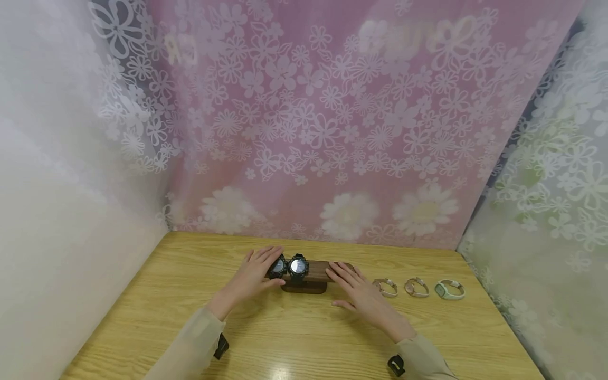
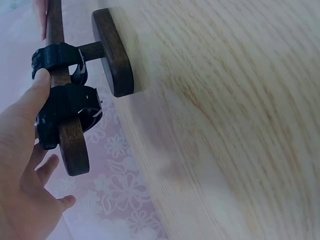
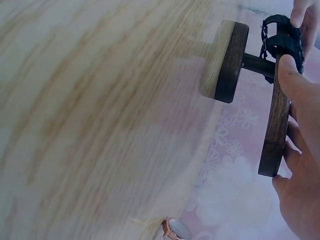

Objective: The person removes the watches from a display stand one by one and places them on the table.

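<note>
Two black round-faced watches sit side by side on the left part of the bar of a dark wooden watch stand (image 1: pixel 317 271). My left hand (image 1: pixel 252 274) lies over the bar's left end, its extended fingers touching the outer black watch (image 1: pixel 278 266). In the left wrist view the thumb overlaps the watches from the front. The inner black watch (image 1: pixel 298 266) faces up, near the middle of the bar. My right hand (image 1: pixel 363 295) rests its straight fingers over the bar's right end, thumb stretched out in front. The stand's base (image 1: pixel 304 288) is on the table beneath the bar.
To the right of the stand, three watches stand in a row on the wooden table (image 1: pixel 285 338): two rose-toned ones (image 1: pixel 389 291) (image 1: pixel 416 287) and a pale green one (image 1: pixel 449 290). A pink floral curtain (image 1: pixel 304 132) hangs behind, and pale cloth walls flank both sides.
</note>
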Demonstrator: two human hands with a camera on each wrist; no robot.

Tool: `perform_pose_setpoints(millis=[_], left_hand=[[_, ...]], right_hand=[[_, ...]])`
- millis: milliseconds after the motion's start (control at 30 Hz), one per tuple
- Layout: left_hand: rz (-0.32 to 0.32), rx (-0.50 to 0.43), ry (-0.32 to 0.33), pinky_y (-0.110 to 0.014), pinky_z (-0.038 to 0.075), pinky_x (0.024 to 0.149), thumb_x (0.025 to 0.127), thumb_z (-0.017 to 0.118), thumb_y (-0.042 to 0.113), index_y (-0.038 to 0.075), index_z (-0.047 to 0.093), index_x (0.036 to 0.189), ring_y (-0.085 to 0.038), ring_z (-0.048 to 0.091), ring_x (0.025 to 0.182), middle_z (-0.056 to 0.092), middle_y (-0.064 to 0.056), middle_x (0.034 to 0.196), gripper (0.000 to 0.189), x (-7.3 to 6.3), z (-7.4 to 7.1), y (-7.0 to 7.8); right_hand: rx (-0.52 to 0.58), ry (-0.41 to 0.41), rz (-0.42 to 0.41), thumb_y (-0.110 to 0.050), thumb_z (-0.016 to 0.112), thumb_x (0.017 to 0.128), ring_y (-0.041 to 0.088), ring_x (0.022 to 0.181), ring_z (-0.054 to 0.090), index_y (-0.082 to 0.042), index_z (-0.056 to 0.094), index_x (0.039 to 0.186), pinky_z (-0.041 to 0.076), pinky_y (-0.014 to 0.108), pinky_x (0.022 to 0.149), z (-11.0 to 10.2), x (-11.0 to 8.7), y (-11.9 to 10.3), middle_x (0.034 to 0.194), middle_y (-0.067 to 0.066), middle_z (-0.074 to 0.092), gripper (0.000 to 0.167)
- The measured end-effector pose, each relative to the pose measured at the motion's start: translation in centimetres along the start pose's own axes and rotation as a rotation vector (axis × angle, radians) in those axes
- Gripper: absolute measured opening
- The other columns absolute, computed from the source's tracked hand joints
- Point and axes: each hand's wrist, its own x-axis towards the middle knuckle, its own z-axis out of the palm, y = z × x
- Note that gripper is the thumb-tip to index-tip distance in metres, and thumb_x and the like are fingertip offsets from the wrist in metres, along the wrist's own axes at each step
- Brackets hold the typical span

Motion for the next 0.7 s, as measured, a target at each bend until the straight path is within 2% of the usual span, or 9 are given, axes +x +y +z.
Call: perform_pose_setpoints(millis=[167,300,433,700], left_hand=[[0.0,0.0,-0.01,-0.067,0.019,0.119,0.092,0.071,0.044,0.011,0.036,0.158,-0.037,0.041,0.143,0.041,-0.014,0.159,0.082,0.1,0.2,-0.3],[0.005,-0.008,0.041,-0.067,0.023,0.117,0.088,0.076,0.039,0.009,0.045,0.152,-0.038,0.051,0.135,0.052,-0.017,0.149,0.077,0.1,0.3,-0.5],[0.025,0.005,0.087,-0.068,0.025,0.115,0.083,0.081,0.034,0.008,0.052,0.146,-0.038,0.054,0.13,0.057,-0.017,0.142,0.074,0.0,0.1,-0.8],[0.036,0.066,0.11,-0.067,0.027,0.115,0.078,0.085,0.037,0.008,0.058,0.141,-0.038,0.057,0.126,0.061,-0.016,0.137,0.074,-0.1,-0.5,-1.5]], right_hand=[[0.001,0.0,-0.005,-0.036,0.074,0.092,0.033,0.15,0.03,-0.01,0.039,0.157,0.028,0.056,0.119,0.0,0.2,-0.2,0.163,0.013,0.035,0.079],[-0.001,0.001,-0.008,-0.036,0.074,0.092,0.033,0.15,0.031,-0.009,0.039,0.157,0.029,0.056,0.119,0.0,0.1,-0.1,0.163,0.013,0.035,0.079],[-0.019,0.003,-0.021,-0.037,0.073,0.093,0.036,0.148,0.033,-0.008,0.039,0.157,0.031,0.056,0.118,0.0,0.0,0.0,0.162,0.015,0.036,0.078],[-0.028,-0.009,-0.019,-0.039,0.07,0.094,0.035,0.149,0.032,-0.009,0.037,0.158,0.033,0.057,0.117,0.0,0.0,0.1,0.162,0.015,0.035,0.078]])
